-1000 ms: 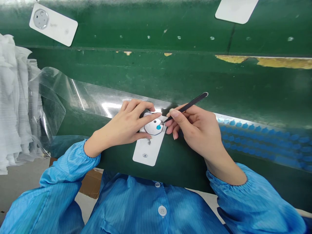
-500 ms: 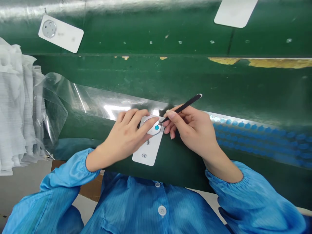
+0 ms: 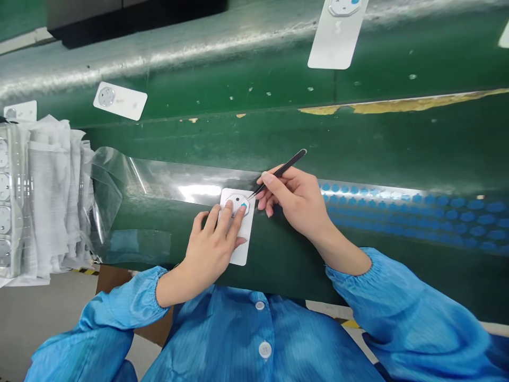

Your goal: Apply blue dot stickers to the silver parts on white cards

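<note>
A white phone back cover (image 3: pixel 240 252) with a round camera ring lies on the green bench before me. A blue dot (image 3: pixel 244 206) sits inside its ring. My left hand (image 3: pixel 210 246) rests over the cover's left part, open, its fingers stretched out and the fingertips on the ring area; one tip touches beside the blue dot. Black tweezers (image 3: pixel 284 165) are pinched in my right hand (image 3: pixel 296 196). Their tips point down-left at the ring's right edge, apart from the blue dot.
A clear film strip (image 3: pixel 163 178) runs across the bench; at right it carries rows of blue dots (image 3: pixel 397 212). White foam sheets (image 3: pixel 51 196) and a tray of round parts (image 3: pixel 8 212) stand at left. More covers (image 3: pixel 126 103) lie on the far surface.
The view has shifted. My left fingers have come round onto the ring beside the blue dot. The tweezer tips have moved off the dot to the ring's edge.
</note>
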`<control>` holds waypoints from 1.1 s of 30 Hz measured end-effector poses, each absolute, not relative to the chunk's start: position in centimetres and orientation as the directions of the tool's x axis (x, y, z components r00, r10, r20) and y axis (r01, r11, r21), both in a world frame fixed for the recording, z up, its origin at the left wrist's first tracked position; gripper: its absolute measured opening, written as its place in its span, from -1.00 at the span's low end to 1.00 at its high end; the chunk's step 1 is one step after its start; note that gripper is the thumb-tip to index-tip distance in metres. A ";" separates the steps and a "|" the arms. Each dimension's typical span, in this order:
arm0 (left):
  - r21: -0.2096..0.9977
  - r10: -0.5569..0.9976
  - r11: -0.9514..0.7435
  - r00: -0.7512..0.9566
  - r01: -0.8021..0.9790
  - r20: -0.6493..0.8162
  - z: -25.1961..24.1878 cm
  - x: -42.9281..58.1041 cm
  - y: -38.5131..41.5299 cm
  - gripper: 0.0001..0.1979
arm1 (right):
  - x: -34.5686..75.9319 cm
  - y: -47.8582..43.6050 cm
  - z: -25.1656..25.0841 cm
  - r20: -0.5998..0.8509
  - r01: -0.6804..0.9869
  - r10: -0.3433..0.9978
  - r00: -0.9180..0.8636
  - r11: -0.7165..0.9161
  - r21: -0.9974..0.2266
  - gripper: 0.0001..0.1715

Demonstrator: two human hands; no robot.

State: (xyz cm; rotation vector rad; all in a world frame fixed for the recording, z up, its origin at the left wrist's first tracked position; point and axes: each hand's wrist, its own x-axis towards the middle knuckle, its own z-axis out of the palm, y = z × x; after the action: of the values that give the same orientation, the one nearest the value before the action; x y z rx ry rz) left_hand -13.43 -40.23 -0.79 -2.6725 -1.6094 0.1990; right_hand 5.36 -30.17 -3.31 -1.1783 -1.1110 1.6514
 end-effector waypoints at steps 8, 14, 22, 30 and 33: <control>-0.175 0.852 -0.517 0.485 0.838 -0.196 -0.1 -12.6 -39.9 -0.43 | 5.3 -30.1 -3.7 -0.212 -0.208 0.941 -0.263 -0.270 -0.940 -0.47; -0.177 0.871 -0.491 0.480 0.853 -0.104 -0.5 -12.8 -40.4 -0.43 | 5.3 -30.0 -3.6 -0.204 -0.224 0.938 -0.279 -0.270 -0.936 -0.44; -0.214 0.875 -0.480 0.449 0.850 -0.179 0.1 -12.5 -39.9 -0.44 | 5.3 -30.0 -3.4 -0.215 -0.225 0.932 -0.290 -0.285 -0.932 -0.44; -0.258 0.858 -0.508 0.459 0.821 -0.229 0.3 -12.5 -39.5 -0.38 | 5.2 -29.9 -3.5 -0.217 -0.224 0.930 -0.298 -0.289 -0.931 -0.46; -0.261 0.862 -0.506 0.471 0.822 -0.187 -0.1 -12.7 -40.0 -0.39 | 5.2 -29.9 -3.5 -0.224 -0.224 0.928 -0.298 -0.296 -0.929 -0.46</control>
State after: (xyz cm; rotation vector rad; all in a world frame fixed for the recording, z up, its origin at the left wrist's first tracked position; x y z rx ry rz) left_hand -12.72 -39.97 -0.08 -2.5771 -1.4839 0.4455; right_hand 5.18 -29.91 -3.52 -1.0505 -1.0535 1.7234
